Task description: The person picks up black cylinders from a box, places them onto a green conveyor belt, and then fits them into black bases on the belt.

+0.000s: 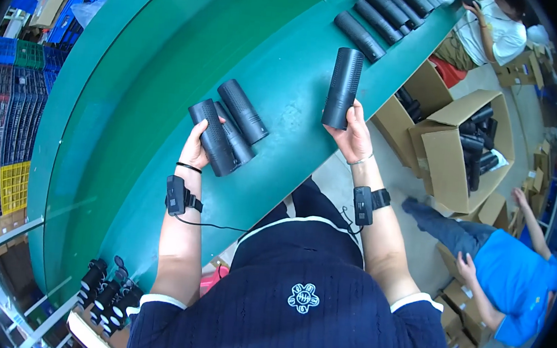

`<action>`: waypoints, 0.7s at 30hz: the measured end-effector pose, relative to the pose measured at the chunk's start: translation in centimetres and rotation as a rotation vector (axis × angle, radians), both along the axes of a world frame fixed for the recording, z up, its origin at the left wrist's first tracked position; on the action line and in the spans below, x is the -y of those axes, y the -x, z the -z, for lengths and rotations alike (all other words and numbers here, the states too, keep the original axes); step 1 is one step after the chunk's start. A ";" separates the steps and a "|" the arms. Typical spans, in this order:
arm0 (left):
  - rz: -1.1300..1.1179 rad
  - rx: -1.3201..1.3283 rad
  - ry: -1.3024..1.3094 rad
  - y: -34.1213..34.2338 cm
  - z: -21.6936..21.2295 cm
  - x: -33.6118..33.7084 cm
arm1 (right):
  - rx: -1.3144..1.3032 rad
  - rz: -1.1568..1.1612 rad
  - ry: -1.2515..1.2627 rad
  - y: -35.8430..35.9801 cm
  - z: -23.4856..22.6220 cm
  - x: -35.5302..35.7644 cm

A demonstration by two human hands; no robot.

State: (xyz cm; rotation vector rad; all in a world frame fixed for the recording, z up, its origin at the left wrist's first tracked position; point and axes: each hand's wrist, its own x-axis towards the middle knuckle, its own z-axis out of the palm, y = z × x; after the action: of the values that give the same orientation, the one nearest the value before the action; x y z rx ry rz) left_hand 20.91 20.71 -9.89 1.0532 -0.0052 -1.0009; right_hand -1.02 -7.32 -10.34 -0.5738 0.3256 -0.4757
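In my right hand (353,133) is a black ridged tube (343,87), held upright near its lower end above the green table. My left hand (196,141) grips another black ridged tube (213,138) by its side. Two more tubes lie right next to that one: one partly hidden behind it (238,145) and one farther right (244,111). All have a textured upper part and a smooth lower band. Both wrists carry black strapped devices, joined to a thin cable.
Several black tubes (378,17) lie in a row at the table's far right. An open cardboard box (448,169) holding black parts stands on the floor at right. Black parts with white ends (107,295) sit at lower left. Two people are at the right; stacked crates (10,131) stand left.
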 end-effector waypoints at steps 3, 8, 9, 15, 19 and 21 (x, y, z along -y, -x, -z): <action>0.007 0.037 0.001 0.0 -0.7 0.0 | -0.032 0.055 0.014 -0.1 -0.3 0.5; 0.017 0.034 -0.003 -0.3 -0.8 -0.1 | -0.760 0.426 1.194 -1.4 1.3 2.7; 0.022 0.035 -0.009 -0.2 -0.9 0.0 | -0.882 0.524 1.498 -1.5 1.8 3.1; 0.006 0.051 -0.051 -0.5 -1.0 0.1 | -0.700 0.448 1.614 -0.8 4.1 3.1; 0.021 0.044 -0.031 -0.9 -1.0 0.0 | -0.718 0.369 1.318 1.3 5.9 3.6; 0.032 0.041 -0.028 -0.7 -1.2 0.3 | -0.674 0.348 1.355 1.4 6.0 3.9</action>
State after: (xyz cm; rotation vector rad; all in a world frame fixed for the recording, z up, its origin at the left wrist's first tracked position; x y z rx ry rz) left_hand 21.57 20.42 -8.73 1.1022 -0.0421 -1.0106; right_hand -2.47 -11.23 -16.31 -2.0389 0.7455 -0.8128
